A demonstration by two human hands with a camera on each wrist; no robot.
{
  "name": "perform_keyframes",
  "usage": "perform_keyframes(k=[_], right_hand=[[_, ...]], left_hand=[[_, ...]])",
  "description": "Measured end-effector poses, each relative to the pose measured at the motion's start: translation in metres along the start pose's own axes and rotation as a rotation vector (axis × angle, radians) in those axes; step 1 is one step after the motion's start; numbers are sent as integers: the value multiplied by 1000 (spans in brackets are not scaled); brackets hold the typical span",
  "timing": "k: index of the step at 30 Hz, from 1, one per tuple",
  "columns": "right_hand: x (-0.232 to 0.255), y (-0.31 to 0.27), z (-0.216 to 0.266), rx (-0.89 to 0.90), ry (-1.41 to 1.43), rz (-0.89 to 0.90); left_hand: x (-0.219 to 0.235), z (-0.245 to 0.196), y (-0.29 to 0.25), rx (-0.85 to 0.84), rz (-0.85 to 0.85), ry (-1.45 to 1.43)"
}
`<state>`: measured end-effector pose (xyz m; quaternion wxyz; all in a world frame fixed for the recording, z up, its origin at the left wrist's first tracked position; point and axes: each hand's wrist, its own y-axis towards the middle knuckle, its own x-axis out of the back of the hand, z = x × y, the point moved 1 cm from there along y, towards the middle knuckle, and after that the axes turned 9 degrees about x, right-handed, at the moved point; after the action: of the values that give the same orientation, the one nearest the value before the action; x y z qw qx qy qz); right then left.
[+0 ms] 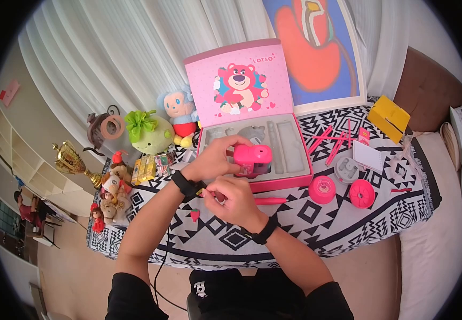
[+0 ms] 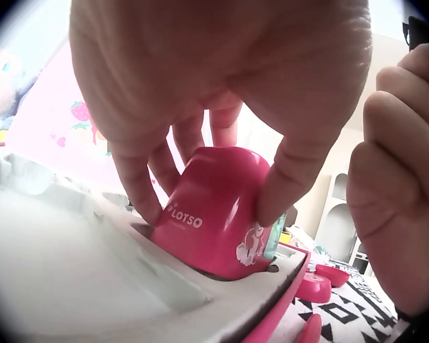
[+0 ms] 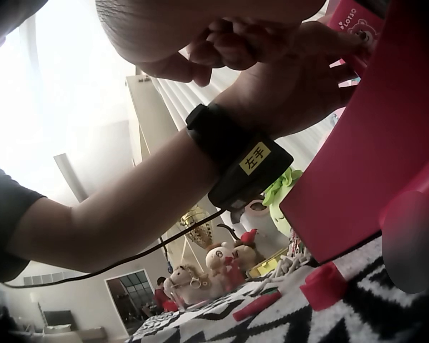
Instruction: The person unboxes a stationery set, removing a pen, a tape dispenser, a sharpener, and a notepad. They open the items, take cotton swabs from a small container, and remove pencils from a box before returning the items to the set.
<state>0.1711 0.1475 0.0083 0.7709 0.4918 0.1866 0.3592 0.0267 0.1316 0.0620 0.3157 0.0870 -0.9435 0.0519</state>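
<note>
My left hand (image 1: 217, 158) grips a pink pencil sharpener (image 1: 256, 154) with a round hole and a LOTSO print. Fingers and thumb straddle its sides in the left wrist view, where the sharpener (image 2: 214, 207) stands low at a hollow of the moulded grey tray (image 2: 79, 243). That tray lies inside a pink box (image 1: 281, 183) whose lid (image 1: 240, 82) is raised. My right hand (image 1: 231, 198), fingers curled in with nothing visible in them, hovers by the left wrist's strap and camera. Below the box's front edge lies a pink pen (image 1: 271, 201).
Pink pencils (image 1: 337, 144), a white notepad (image 1: 368, 156), a clear round case (image 1: 346, 169) and two pink round pieces (image 1: 321, 190) lie right of the box. Plush toys (image 1: 151, 133) and a gold trophy (image 1: 70, 158) stand left. A strawberry-shaped piece (image 1: 195, 215) lies in front.
</note>
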Motion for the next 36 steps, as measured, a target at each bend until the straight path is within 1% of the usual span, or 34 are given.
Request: perform_keyframes(k=[2,4,5,11,13,14,16,20,22,23,25,29,34,36], right_hand=[[0,-1,-1,-30,-4,16],[-3,0,-2,4,17,-17],[-3,0,-3,37,38,-51],[-2,1,-2,28,50,-43],[-2,1,-2,31,43,-42],[-2,1,-2,34,36,-42],[-3,0,-2,28,41,-43],[-4,0,-1,20,42,-30],[-4,0,-1,25,34,-25],[-3,0,-1,32,26,-19],[-3,0,0,28,30,-23],[-3,1,0,51,23,-37],[-4,0,0,60,17,-30],[-4,0,0,60,17,-28]], left_hand=[[-1,5,1,19,-24,-16],[-1,15,3,54,-36,-192],[0,18,4,54,-35,-193],[3,20,2,33,-48,-194],[2,20,-1,260,-120,-671],[3,22,-1,261,-118,-671],[6,25,1,300,-238,-766],[5,25,-1,320,-230,-754],[2,31,2,142,-171,-443],[1,32,3,143,-171,-444],[-1,29,3,63,-100,-204],[-3,19,-2,60,-108,-222],[-3,21,-3,-34,-119,-64],[-1,19,-3,-29,-109,-32]])
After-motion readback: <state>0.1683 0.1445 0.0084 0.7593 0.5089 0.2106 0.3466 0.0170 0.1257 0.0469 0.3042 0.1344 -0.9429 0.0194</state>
